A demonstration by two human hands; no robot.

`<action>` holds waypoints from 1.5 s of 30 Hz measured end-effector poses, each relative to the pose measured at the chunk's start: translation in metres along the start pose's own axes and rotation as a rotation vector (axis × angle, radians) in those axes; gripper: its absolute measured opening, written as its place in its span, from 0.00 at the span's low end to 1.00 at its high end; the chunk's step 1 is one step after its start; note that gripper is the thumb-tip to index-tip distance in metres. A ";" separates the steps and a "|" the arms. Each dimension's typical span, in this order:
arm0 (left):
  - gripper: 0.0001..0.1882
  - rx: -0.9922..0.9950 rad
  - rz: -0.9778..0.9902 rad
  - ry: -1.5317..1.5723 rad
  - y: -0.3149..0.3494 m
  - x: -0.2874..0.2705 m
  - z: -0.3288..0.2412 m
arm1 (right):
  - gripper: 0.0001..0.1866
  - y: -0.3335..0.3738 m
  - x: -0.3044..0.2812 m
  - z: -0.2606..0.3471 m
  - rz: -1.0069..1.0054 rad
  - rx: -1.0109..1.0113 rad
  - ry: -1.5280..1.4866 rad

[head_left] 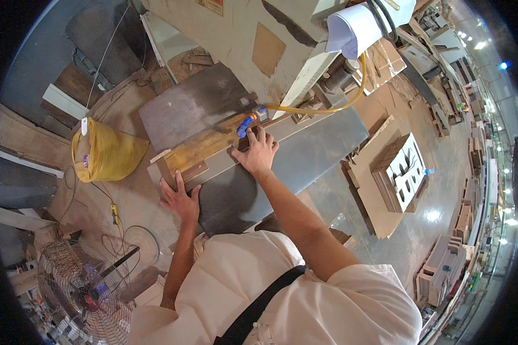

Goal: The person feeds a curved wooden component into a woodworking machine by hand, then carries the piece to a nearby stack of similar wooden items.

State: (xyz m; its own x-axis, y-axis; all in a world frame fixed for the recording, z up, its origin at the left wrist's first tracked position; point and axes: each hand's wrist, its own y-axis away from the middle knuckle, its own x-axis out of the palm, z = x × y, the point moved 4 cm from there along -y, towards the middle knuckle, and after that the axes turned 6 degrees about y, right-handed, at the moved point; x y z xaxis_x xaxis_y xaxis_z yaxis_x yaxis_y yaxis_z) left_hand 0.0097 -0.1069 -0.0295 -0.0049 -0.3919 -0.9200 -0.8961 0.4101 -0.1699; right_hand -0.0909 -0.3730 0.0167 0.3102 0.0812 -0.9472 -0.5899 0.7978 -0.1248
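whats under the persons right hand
A long pale-brown strip shows on either side of the right hand, running along the grey tabletop. The stretch directly beneath the hand is covered, so anything else there cannot be seen.

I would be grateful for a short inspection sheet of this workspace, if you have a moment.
Surface: grey table, set at a slant in the view.
Job's things: light brown strip along the table; blue nozzle beside the right hand.
Clutter: yellow sack on the floor at left.
Hands: left hand spread at the strip's near-left end; right hand's fingers bent over the strip, grip unclear.
Cables: yellow hose running to the nozzle; thin cables loose on the floor at left.
Surroundings: fan at lower left; stacked boards at right.
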 end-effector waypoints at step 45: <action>0.45 0.016 -0.036 -0.038 -0.005 0.007 -0.018 | 0.40 -0.015 -0.012 -0.015 -0.126 -0.028 -0.054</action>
State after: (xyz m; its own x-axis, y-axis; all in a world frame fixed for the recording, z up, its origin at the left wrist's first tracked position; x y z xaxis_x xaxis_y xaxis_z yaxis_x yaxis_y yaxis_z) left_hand 0.0061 -0.1269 -0.0285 0.0447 -0.3752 -0.9259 -0.8879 0.4098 -0.2089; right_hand -0.0970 -0.3948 0.0252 0.4221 0.0142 -0.9064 -0.5645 0.7865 -0.2506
